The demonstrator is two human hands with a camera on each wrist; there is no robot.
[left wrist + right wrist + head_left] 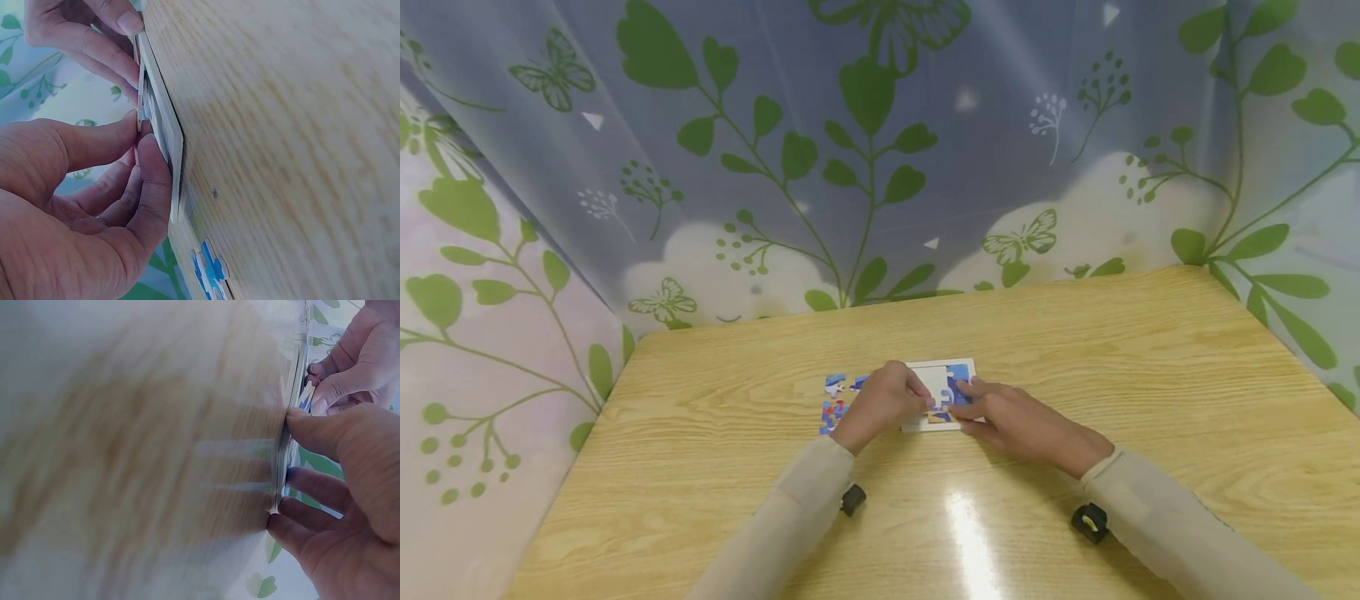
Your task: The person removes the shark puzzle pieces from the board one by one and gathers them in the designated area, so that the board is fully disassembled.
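A white puzzle tray (pixel 961 362) lies flat on the wooden table. My left hand (pixel 887 400) is over its left part, pinching a small jigsaw piece (pixel 306 397) between thumb and fingertips; that piece's picture is mostly hidden. Blue fitted pieces (pixel 958 372) fill the tray's right side, and a yellowish piece (pixel 938 417) lies along the near edge. My right hand (pixel 1015 421) holds the tray's right end, its thumb at the near edge and its other fingers on the blue pieces and rim. The tray's upper left shows bare white.
Loose jigsaw pieces (pixel 831 412), blue, white and red, lie left of the tray, partly behind my left hand. Across the back of the table (pixel 1075 333) hangs a leaf-patterned curtain (pixel 775 167). Black wrist devices (pixel 1090 522) sit below both sleeves.
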